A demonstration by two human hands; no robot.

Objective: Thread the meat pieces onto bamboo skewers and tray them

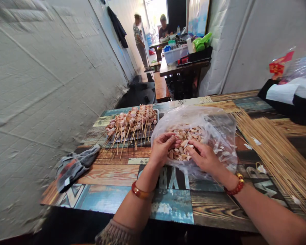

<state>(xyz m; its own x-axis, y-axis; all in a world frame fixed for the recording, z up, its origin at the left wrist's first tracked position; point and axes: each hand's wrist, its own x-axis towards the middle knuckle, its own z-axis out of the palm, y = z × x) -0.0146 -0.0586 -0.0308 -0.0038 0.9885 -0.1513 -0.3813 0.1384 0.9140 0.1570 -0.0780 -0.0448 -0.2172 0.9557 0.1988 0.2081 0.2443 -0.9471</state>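
Observation:
A clear plastic bag (223, 136) lies spread open on the table, with a heap of garlic cloves (181, 155) in its middle. Over the heap, my left hand (163, 147) is closed, thumb against fingers; what sits between them I cannot make out. Facing it, my right hand (203, 157) is closed, its thumb and fingertips around a garlic clove (184, 143). Just left of the bag, a metal tray (156, 115) bears several loaded skewers (132, 119), piled with their bare stick ends toward me.
Many bare bamboo sticks (272, 149) lie fanned out on the right of the patterned table (104, 195). A grey cloth (76, 166) rests near the left edge. Black and white bags (290, 95) sit at far right. Beyond are a bench (161, 86), a cluttered table and two people.

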